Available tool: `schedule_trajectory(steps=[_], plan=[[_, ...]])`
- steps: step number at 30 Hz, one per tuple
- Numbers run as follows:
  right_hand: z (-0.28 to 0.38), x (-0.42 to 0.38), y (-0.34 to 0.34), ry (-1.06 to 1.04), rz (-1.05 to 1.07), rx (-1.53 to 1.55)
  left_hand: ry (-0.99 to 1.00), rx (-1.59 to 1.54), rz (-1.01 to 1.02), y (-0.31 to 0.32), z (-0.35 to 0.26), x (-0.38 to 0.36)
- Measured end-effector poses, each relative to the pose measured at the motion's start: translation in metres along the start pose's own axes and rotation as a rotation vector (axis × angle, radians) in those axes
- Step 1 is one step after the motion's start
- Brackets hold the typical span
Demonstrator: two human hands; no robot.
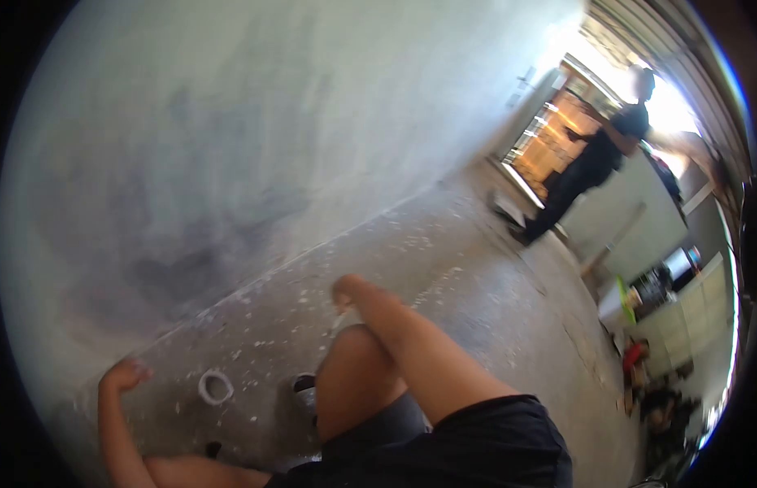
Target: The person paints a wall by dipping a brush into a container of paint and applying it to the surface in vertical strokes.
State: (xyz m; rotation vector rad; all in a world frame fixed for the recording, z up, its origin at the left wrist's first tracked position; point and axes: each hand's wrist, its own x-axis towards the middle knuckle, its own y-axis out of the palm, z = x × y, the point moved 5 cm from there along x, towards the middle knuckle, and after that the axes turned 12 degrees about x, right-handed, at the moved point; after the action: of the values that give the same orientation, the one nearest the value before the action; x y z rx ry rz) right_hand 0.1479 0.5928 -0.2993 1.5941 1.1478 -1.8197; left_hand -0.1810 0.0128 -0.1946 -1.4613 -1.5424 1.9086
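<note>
My left hand (126, 375) is at the lower left, close to the base of the pale, stained wall (183, 195). Its fingers are curled in and blurred, and what they hold, if anything, does not show clearly. A white ring, like a roll of tape (204, 390), lies on the concrete floor (476, 309) to the right of that hand. My right forearm rests across my bent knee (358, 366). Beyond the knee, my right hand (344, 291) hangs downward, its fingers smeared and partly hidden.
White flecks are scattered over the floor along the wall. A person (594, 154) in dark clothes stands at the upper right before a brightly lit doorway (549, 134). A white bucket with a green rim (618, 301) and red and dark items (635, 358) are along the right side.
</note>
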Motion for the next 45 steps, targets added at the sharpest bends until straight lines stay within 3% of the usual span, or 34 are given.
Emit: schedule_trajectory(steps=[2,3,6,9,12,18,24,26,29,30,31,34,36,38,45], plan=[[0.017,-0.009,-0.008,0.018,-0.194,-0.046,-0.055,-0.016,0.006,0.000,0.003,0.005],[0.037,-0.050,-0.011,-0.003,-0.281,0.006,-0.148,-0.197,0.084,0.009,0.013,0.010],[0.074,-0.097,-0.023,-0.092,-0.496,0.099,-0.149,-0.425,0.045,0.009,0.005,0.012],[0.087,-0.083,-0.026,0.033,-0.347,0.147,-0.167,-0.484,0.059,0.013,0.014,0.017],[0.093,-0.099,-0.017,-0.160,-0.380,0.072,-0.180,-0.487,0.096,0.008,0.006,0.010],[0.081,-0.100,-0.018,-0.062,-0.402,-0.093,-0.191,-0.557,0.050,0.010,0.015,0.005],[0.065,-0.095,-0.015,-0.005,-0.375,-0.027,-0.208,-0.524,0.071,0.009,0.011,0.005],[0.064,-0.108,-0.013,-0.050,-0.392,-0.001,-0.203,-0.361,0.135,-0.020,-0.022,-0.015],[0.062,-0.097,-0.011,-0.171,-0.578,0.068,-0.088,0.067,0.179,0.000,-0.003,0.008],[0.062,-0.105,-0.010,-0.135,-0.556,0.117,-0.034,0.085,0.037,-0.015,-0.017,-0.003],[0.063,-0.091,-0.013,-0.177,-0.467,0.104,-0.142,-0.086,0.109,-0.021,-0.020,-0.010],[0.052,-0.038,-0.017,0.032,-0.176,0.020,-0.174,-0.286,0.106,-0.041,-0.044,-0.032],[0.063,-0.076,-0.018,0.018,-0.198,-0.011,-0.205,-0.352,0.079,-0.034,-0.035,-0.028],[0.059,-0.066,-0.019,0.026,-0.191,-0.003,-0.176,-0.328,0.167,-0.034,-0.037,-0.026],[0.054,-0.058,-0.017,0.074,-0.149,0.109,-0.205,-0.348,0.137,-0.034,-0.037,-0.029]])
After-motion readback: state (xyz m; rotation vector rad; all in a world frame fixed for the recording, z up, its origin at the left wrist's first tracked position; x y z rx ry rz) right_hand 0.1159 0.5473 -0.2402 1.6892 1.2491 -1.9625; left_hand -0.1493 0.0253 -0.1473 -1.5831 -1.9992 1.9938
